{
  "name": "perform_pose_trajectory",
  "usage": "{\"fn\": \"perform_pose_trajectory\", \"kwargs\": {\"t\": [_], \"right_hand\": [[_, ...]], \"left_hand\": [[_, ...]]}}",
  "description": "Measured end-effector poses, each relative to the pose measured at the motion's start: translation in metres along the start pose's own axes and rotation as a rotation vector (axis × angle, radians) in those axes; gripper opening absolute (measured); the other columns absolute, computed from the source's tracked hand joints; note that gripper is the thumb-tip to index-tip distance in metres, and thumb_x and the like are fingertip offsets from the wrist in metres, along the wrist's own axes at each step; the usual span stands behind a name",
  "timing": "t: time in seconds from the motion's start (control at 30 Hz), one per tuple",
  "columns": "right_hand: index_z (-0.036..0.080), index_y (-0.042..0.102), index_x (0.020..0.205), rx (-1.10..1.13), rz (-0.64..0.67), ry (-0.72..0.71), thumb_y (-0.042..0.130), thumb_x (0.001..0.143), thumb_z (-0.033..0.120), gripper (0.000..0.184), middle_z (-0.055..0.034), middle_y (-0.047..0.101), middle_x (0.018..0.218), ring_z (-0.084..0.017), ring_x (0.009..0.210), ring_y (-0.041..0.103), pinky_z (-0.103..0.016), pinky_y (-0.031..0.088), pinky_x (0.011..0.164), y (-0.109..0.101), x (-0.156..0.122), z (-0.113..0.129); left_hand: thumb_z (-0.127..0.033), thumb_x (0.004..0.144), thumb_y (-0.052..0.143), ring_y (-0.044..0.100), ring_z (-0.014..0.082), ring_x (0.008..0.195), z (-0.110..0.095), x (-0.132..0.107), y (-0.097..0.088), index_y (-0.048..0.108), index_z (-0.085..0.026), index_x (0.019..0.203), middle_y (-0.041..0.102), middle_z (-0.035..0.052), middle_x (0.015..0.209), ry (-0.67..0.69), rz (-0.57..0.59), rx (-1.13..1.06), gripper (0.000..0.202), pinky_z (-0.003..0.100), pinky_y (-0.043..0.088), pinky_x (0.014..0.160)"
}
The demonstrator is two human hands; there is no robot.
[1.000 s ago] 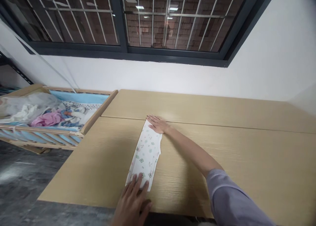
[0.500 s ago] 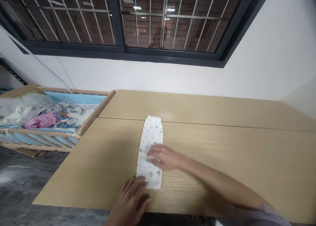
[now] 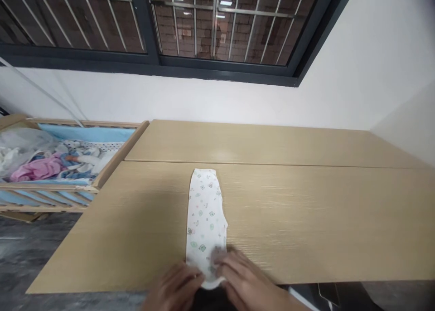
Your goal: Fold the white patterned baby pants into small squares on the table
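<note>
A narrow folded pair of white baby pants [image 3: 205,211] with small green and grey prints lies lengthwise on the wooden table [image 3: 306,220]. Its near end reaches the table's front edge. At that end's left corner, my left hand [image 3: 176,286] has its fingers closed on the fabric. My right hand [image 3: 243,277] is bent over the right side of the same end, its fingers closed on the cloth and somewhat blurred. The fingers hide both near corners of the pants.
On the left stands a wooden crib [image 3: 120,154] with blue lining, holding a pink cloth [image 3: 39,167], other crumpled clothes and a clear plastic bag [image 3: 27,141]. A white wall and a barred window [image 3: 220,30] rise behind the table. Grey floor [image 3: 20,252] shows at lower left.
The pants have slid toward me, away from the seam between the table panels. My right hand has moved from their middle to the near end, beside my left hand.
</note>
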State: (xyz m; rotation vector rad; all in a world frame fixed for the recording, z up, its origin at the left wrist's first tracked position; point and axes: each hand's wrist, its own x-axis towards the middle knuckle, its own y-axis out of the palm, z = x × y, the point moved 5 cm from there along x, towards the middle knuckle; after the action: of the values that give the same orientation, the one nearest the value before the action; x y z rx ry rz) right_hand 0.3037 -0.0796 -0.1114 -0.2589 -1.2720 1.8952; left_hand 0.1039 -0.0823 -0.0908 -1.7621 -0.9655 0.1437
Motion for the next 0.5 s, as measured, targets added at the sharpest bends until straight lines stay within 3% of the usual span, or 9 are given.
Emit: {"fn": "perform_pose_trajectory", "kwargs": {"t": [0.1, 0.23, 0.3, 0.37, 0.5], "right_hand": [[0.032, 0.06, 0.122, 0.202, 0.026, 0.178, 0.052, 0.098, 0.023, 0.027, -0.0072, 0.065, 0.118, -0.022, 0.113, 0.063, -0.036, 0.057, 0.097, -0.041, 0.028, -0.009], [0.029, 0.062, 0.122, 0.309, -0.121, 0.199, 0.048, 0.101, 0.026, 0.026, -0.007, 0.063, 0.107, -0.022, 0.101, 0.064, -0.038, 0.056, 0.089, -0.07, 0.078, -0.048], [0.026, 0.063, 0.123, 0.307, -0.221, 0.234, 0.053, 0.098, 0.028, 0.026, -0.0058, 0.065, 0.101, -0.021, 0.091, 0.063, -0.036, 0.054, 0.083, -0.073, 0.106, -0.084], [0.021, 0.062, 0.12, 0.329, -0.299, 0.301, 0.058, 0.094, 0.029, 0.027, -0.0046, 0.067, 0.094, -0.019, 0.083, 0.062, -0.032, 0.051, 0.076, -0.071, 0.133, -0.123], [0.016, 0.064, 0.104, 0.324, -0.231, 0.45, 0.058, 0.09, 0.024, 0.017, -0.0036, 0.068, 0.091, -0.016, 0.081, 0.063, -0.025, 0.048, 0.071, -0.053, 0.181, -0.188]], "left_hand": [[-0.017, 0.097, 0.047, 0.07, 0.0137, 0.096, 0.02, 0.022, -0.017, 0.066, -0.032, 0.121, 0.071, 0.0026, 0.11, -0.199, -0.093, -0.052, 0.034, 0.02, 0.057, 0.083], [-0.03, 0.101, 0.047, 0.069, 0.0163, 0.097, 0.061, 0.075, -0.037, 0.07, -0.028, 0.117, 0.071, 0.0045, 0.107, -0.321, -0.192, -0.094, 0.028, 0.026, 0.056, 0.087], [-0.032, 0.1, 0.049, 0.068, 0.0176, 0.1, 0.087, 0.108, -0.043, 0.071, -0.023, 0.114, 0.072, 0.0056, 0.107, -0.361, -0.23, -0.084, 0.027, 0.029, 0.054, 0.091], [-0.03, 0.098, 0.052, 0.067, 0.0182, 0.104, 0.118, 0.142, -0.041, 0.071, -0.021, 0.11, 0.073, 0.006, 0.111, -0.444, -0.193, -0.003, 0.024, 0.029, 0.051, 0.095], [-0.023, 0.094, 0.056, 0.067, 0.0236, 0.103, 0.171, 0.192, -0.025, 0.073, -0.018, 0.107, 0.075, 0.0099, 0.111, -0.567, -0.141, 0.112, 0.022, 0.035, 0.048, 0.094]]}}
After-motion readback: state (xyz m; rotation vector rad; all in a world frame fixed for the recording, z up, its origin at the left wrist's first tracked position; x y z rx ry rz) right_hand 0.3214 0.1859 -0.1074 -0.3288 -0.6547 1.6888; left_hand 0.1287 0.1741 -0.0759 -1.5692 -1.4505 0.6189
